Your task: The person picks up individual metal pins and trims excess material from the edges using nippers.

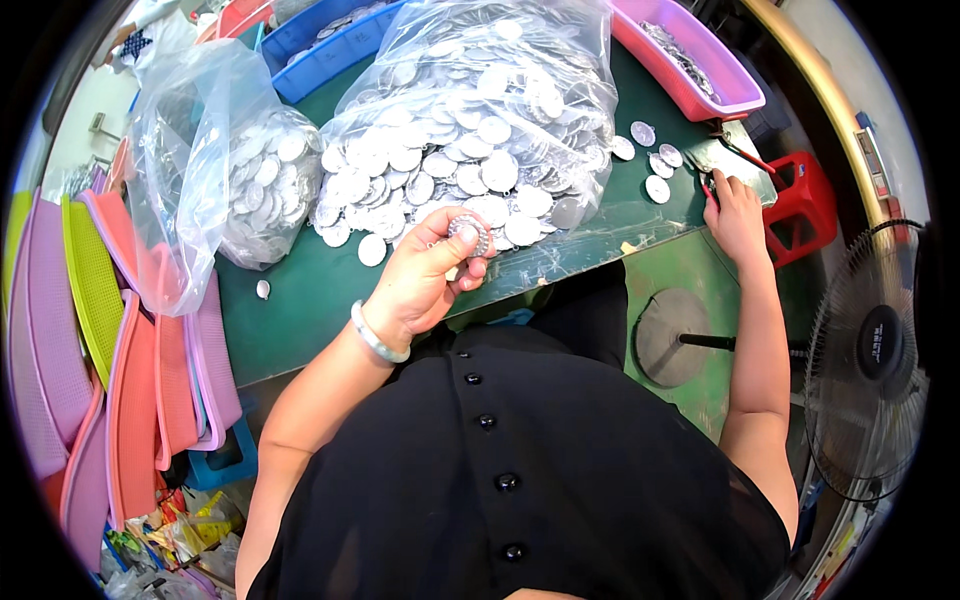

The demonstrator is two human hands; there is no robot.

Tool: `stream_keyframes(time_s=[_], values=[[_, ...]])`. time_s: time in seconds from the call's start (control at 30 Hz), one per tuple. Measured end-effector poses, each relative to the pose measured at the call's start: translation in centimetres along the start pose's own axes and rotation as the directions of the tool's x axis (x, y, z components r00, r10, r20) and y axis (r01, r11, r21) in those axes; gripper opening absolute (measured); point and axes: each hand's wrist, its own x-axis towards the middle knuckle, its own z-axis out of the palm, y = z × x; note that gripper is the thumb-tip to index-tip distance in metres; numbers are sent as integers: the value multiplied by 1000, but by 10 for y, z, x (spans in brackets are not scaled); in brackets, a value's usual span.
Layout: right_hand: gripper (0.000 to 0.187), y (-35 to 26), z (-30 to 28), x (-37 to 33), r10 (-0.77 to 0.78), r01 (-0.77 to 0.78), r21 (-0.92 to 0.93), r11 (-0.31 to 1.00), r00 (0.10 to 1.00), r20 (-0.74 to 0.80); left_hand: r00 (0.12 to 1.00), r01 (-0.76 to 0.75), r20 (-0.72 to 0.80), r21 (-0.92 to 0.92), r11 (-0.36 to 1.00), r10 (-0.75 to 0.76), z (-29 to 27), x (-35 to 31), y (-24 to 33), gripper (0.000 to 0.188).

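My left hand (425, 270), with a pale bangle (380, 335) on the wrist, pinches a round silver disc (469, 232) with a patterned face, between thumb and curled fingers. Just beyond it, a large heap of similar silver discs (400, 165) spills from a clear plastic bag (560, 110) onto the green table (275, 325). Over at the table's right side, my right hand (738, 215) is closed around a small red-handled tool (712, 188), which looks like pliers and is partly hidden by the fingers. Several loose discs (657, 189) lie left of that hand.
Another clear bag of discs (265, 185) stands at left. Behind are a blue bin (330, 50) and a pink bin (735, 95) of metal parts. Stacked coloured baskets (140, 400) flank the left side. A red stool (805, 210) and a fan (870, 350) stand right.
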Motion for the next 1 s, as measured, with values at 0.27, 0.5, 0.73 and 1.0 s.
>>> stream_keyframes(time_s=[0.27, 0.5, 0.73, 1.0], values=[[42, -4, 9, -2, 151, -145, 69, 987, 984, -93, 998, -59, -1, 85, 995, 60, -2, -1, -3, 7], [41, 7, 5, 6, 432, -390, 495, 777, 901, 32, 993, -74, -78, 164, 984, 88, -1, -4, 0, 9], [37, -96, -99, -9, 85, -149, 921, 360, 988, 127, 989, -42, -126, 243, 969, 75, 7, -8, 6, 11], [38, -190, -113, -1, -357, 238, 812, 532, 933, -39, 986, -64, -125, 319, 945, 109, 8, -19, 11, 13]])
